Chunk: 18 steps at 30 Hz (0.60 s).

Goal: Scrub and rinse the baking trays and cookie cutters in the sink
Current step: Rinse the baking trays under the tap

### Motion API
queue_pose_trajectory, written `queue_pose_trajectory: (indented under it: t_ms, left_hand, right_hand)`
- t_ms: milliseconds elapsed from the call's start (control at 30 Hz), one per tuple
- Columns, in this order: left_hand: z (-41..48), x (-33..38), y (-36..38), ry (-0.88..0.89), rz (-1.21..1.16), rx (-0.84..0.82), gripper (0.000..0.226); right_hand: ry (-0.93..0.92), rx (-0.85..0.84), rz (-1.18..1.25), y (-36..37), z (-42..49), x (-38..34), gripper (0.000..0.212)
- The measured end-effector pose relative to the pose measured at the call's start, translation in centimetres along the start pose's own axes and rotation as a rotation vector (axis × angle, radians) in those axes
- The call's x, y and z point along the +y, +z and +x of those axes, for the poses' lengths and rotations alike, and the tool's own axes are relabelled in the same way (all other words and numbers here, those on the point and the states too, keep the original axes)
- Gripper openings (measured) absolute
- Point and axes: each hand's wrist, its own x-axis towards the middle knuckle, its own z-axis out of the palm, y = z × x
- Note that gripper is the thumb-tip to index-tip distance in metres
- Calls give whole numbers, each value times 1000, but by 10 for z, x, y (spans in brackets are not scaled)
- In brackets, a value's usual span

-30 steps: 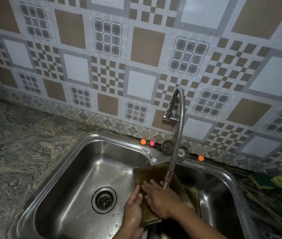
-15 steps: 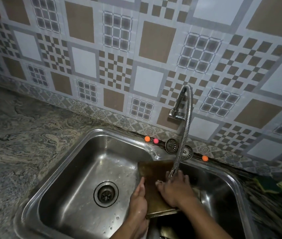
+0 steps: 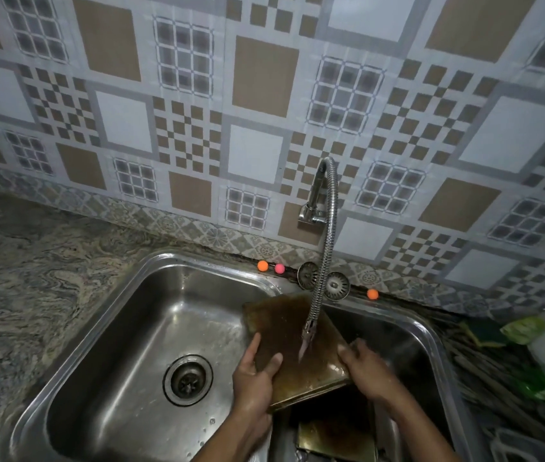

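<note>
A brown, stained baking tray is tilted over the divider between the two basins of the steel sink. Water runs from the flexible tap onto the tray's middle. My left hand grips the tray's left edge, thumb on its top face. My right hand holds the tray's right edge. A second brownish tray lies lower in the right basin, partly hidden under the first one. No cookie cutters are visible.
The left basin holds only a round drain. Two strainer plugs and small orange and pink balls sit on the sink's back ledge. Green sponges and packets lie on the right counter; granite counter spreads left.
My right hand has slid off the tray's top face to its right edge. My left hand's thumb has come onto the tray. The water now falls on the bare tray.
</note>
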Motion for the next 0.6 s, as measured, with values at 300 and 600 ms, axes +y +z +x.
queue_pose_trajectory:
  t_ms: [300, 600]
  left_hand:
    - [1, 20, -11, 535, 1136, 62, 39]
    - [-32, 11, 37, 212, 612, -521, 29]
  right_hand:
    - [-53, -88, 1140, 59, -33, -28, 29]
    - [-307, 184, 768, 74, -47, -6, 27]
